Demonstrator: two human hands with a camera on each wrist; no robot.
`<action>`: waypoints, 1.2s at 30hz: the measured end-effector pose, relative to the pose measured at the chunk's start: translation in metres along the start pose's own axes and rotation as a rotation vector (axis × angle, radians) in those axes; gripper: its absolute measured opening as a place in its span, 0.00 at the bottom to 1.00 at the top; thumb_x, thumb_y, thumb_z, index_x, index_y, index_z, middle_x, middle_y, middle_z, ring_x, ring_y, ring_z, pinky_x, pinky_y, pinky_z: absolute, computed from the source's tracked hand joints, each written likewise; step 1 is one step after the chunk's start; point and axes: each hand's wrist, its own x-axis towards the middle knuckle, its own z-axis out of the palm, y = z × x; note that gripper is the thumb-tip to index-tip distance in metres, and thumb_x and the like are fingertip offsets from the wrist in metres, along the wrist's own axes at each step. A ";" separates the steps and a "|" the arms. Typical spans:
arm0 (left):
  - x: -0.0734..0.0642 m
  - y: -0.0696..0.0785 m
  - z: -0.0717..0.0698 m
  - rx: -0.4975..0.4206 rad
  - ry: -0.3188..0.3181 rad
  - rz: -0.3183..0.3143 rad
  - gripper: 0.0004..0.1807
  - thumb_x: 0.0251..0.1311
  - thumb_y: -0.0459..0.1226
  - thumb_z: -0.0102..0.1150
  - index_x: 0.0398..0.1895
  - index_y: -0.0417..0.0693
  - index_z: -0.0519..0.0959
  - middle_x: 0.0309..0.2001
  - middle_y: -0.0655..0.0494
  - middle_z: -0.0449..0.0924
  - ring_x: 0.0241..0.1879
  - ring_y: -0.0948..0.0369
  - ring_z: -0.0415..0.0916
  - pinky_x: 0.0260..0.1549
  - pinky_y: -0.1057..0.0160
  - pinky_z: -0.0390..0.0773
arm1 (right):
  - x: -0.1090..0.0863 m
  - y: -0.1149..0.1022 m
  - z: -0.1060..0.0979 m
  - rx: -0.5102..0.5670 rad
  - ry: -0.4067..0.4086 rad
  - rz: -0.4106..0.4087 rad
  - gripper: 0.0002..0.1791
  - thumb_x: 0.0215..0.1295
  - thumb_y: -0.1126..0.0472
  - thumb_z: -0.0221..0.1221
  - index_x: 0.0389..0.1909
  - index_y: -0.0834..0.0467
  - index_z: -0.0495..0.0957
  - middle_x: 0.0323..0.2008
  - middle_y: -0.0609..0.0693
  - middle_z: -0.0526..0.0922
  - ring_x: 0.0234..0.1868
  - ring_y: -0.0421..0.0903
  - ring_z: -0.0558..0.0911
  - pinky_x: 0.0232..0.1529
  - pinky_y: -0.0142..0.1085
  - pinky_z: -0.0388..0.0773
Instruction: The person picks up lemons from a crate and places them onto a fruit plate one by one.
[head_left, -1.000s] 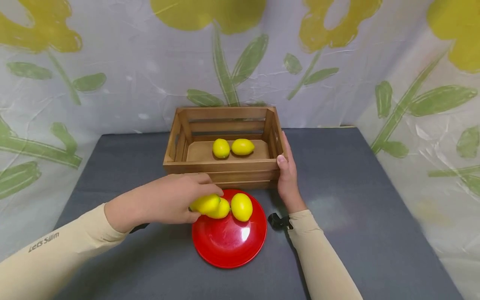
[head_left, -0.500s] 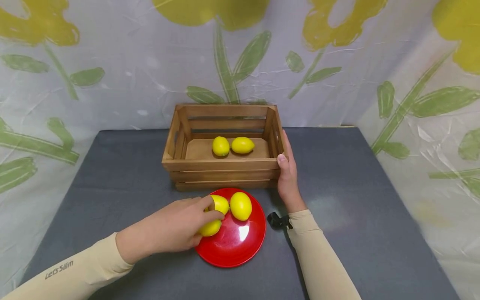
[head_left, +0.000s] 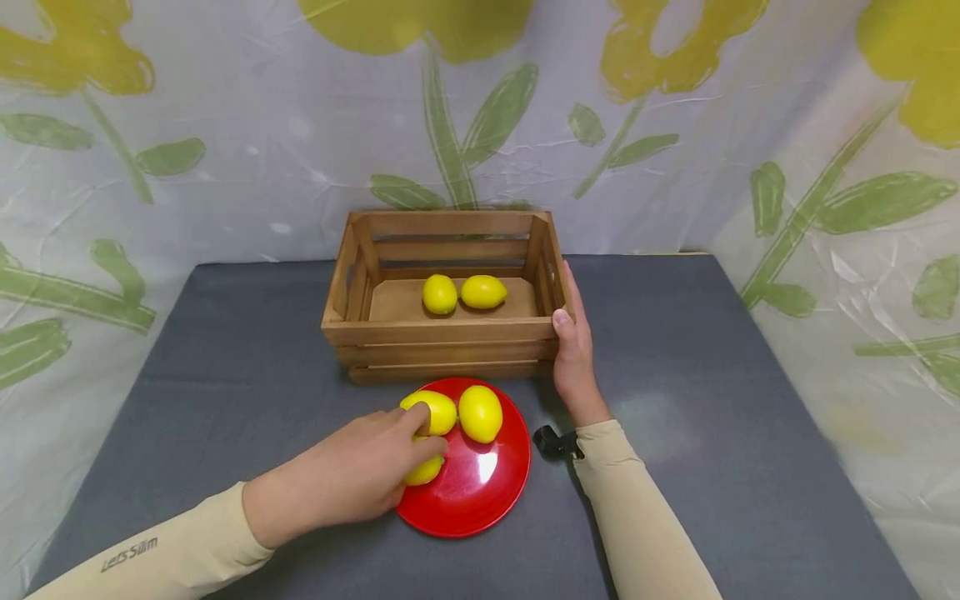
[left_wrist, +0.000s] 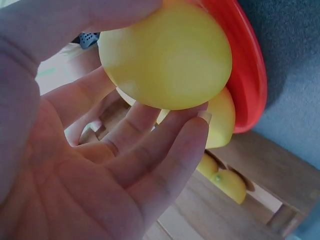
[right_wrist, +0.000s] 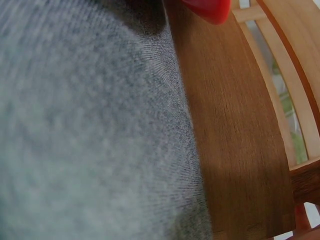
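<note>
Lemon (head_left: pixel 424 472) over left part of plate (head_left: pixel 467 505); our left hand (head_left: pixel 348 467) has it, thumb and fingers curled around. Contact with plate: cannot tell. We should seat it before loosening, clear of other lemons (head_left: pixel 481 415) just beyond, lest they roll. Our right hand (head_left: pixel 575 362) rests on crate (head_left: pixel 450 332), fingers straight along right side.

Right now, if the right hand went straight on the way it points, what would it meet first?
Sliding along the crate, the right hand would probably meet the flowered cloth behind, though depth is unclear.
</note>
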 end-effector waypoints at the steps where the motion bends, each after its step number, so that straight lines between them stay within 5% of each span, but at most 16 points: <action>1: 0.000 0.000 0.001 -0.001 -0.003 -0.001 0.32 0.49 0.38 0.84 0.60 0.56 0.84 0.51 0.54 0.77 0.43 0.60 0.76 0.45 0.55 0.86 | 0.000 0.000 0.000 0.000 0.001 -0.002 0.40 0.74 0.51 0.43 0.86 0.30 0.54 0.86 0.33 0.56 0.83 0.44 0.60 0.82 0.60 0.53; 13: 0.004 -0.001 0.005 -0.011 -0.042 -0.037 0.35 0.46 0.40 0.86 0.62 0.57 0.84 0.50 0.55 0.76 0.43 0.61 0.74 0.40 0.60 0.85 | 0.000 -0.002 0.001 0.004 -0.001 0.003 0.40 0.74 0.45 0.45 0.87 0.32 0.53 0.86 0.35 0.55 0.83 0.46 0.60 0.82 0.62 0.54; 26: 0.005 -0.001 -0.010 -0.029 -0.069 -0.036 0.37 0.49 0.41 0.85 0.66 0.57 0.82 0.50 0.55 0.75 0.42 0.60 0.76 0.37 0.62 0.85 | -0.004 -0.002 -0.003 -0.005 0.008 0.039 0.39 0.74 0.46 0.45 0.86 0.29 0.53 0.86 0.35 0.55 0.83 0.48 0.59 0.81 0.64 0.55; 36: 0.017 0.001 -0.051 -0.062 -0.129 -0.018 0.36 0.53 0.44 0.84 0.67 0.59 0.81 0.57 0.54 0.77 0.40 0.62 0.78 0.38 0.63 0.85 | -0.001 0.001 0.000 0.016 0.009 0.014 0.40 0.73 0.50 0.44 0.87 0.32 0.54 0.86 0.38 0.55 0.83 0.49 0.59 0.82 0.62 0.53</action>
